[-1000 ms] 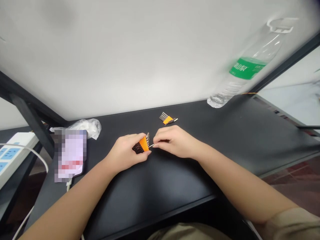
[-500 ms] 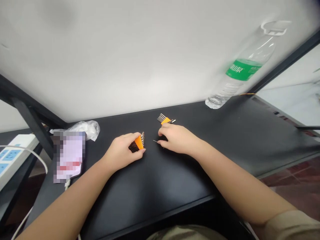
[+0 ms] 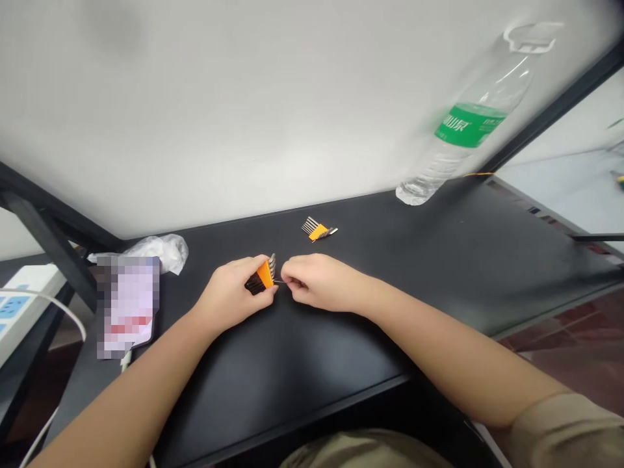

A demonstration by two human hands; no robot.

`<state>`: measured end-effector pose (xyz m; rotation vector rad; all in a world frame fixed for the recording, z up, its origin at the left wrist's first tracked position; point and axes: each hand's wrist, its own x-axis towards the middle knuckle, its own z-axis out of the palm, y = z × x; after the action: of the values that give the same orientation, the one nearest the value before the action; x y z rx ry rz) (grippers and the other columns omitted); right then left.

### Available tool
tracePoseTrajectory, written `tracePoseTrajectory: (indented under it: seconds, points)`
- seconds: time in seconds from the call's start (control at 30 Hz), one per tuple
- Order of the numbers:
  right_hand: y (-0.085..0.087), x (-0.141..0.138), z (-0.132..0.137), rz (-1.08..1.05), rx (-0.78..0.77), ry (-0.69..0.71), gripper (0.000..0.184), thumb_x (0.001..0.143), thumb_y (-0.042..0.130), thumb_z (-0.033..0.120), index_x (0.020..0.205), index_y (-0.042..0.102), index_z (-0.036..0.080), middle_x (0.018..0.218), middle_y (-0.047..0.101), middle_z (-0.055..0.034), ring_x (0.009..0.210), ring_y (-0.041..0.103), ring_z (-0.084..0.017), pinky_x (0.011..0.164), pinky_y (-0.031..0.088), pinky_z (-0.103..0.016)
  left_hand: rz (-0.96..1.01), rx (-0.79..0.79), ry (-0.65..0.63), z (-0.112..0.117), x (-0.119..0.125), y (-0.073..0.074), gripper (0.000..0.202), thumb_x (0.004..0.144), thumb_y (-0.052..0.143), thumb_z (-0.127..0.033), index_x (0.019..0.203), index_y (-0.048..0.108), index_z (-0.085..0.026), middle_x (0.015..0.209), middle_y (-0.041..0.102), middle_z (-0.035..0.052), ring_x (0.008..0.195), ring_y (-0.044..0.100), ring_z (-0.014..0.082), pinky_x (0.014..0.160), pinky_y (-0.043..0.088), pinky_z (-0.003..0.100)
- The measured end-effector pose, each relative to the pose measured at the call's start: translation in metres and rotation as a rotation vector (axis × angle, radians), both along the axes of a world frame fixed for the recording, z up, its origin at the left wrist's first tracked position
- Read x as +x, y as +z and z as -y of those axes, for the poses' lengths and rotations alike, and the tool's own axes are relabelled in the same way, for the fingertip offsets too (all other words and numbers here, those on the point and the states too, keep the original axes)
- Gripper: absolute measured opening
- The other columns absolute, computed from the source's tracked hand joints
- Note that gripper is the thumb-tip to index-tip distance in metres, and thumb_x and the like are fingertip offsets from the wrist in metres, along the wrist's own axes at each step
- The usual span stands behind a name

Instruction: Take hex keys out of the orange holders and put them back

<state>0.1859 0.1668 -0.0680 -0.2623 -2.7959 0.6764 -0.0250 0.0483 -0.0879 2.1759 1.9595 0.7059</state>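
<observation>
My left hand is closed around a small orange holder with several thin metal rods standing in it, resting on the black table. My right hand is pinched on a thin metal rod whose tip touches the holder's right side. A second orange holder with rods lies farther back on the table, apart from both hands.
A clear water bottle with a green label stands at the back right. A crumpled plastic bag and a blurred-out flat object lie at the left, with a white power strip beyond the table's edge.
My right hand drew back to the right with a thin rod half a second ago, then came back left against the holder in my left hand. The left hand barely moved.
</observation>
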Motion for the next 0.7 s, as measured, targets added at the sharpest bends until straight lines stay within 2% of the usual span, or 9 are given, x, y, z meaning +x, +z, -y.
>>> tracePoseTrajectory:
  seconds: [0.13, 0.43, 0.6, 0.7]
  points:
    - [-0.0045, -0.0005, -0.0013, -0.089, -0.005, 0.053, 0.011, 0.091, 0.054, 0.008, 0.084, 0.057, 0.016, 0.085, 0.057, -0.0033, 0.074, 0.049, -0.013, 0.068, 0.037, -0.026, 0.019, 0.001, -0.009, 0.0008, 0.0023, 0.0022, 0.025, 0.087, 0.066, -0.035, 0.109, 0.065, -0.023, 0.084, 0.064, -0.0008, 0.074, 0.058, 0.0151, 0.071, 0.046, 0.026]
    - [-0.0021, 0.0032, -0.0041, -0.059, 0.005, 0.043, 0.013, 0.090, 0.054, 0.006, 0.083, 0.059, 0.016, 0.082, 0.054, -0.0014, 0.071, 0.047, -0.012, 0.066, 0.036, -0.025, 0.041, 0.006, -0.002, 0.0007, 0.0003, -0.0014, 0.032, 0.087, 0.067, -0.037, 0.116, 0.063, -0.023, 0.089, 0.065, -0.0006, 0.076, 0.058, 0.0148, 0.074, 0.046, 0.028]
    - [-0.0009, 0.0032, -0.0053, -0.068, 0.014, 0.062, 0.014, 0.092, 0.055, 0.008, 0.083, 0.061, 0.015, 0.083, 0.055, -0.0026, 0.072, 0.048, -0.012, 0.067, 0.038, -0.026, 0.028, -0.016, -0.007, 0.0003, 0.0013, 0.0010, 0.024, 0.088, 0.067, -0.036, 0.107, 0.064, -0.023, 0.086, 0.064, -0.0013, 0.074, 0.057, 0.0144, 0.072, 0.045, 0.027]
    - [0.0022, 0.0035, -0.0042, -0.051, 0.030, 0.084, 0.015, 0.093, 0.055, 0.007, 0.084, 0.063, 0.015, 0.085, 0.057, -0.0040, 0.074, 0.050, -0.014, 0.068, 0.038, -0.027, 0.002, -0.028, -0.016, 0.0002, 0.0018, 0.0018, 0.025, 0.087, 0.068, -0.037, 0.107, 0.064, -0.023, 0.085, 0.064, -0.0012, 0.075, 0.058, 0.0152, 0.072, 0.045, 0.027]
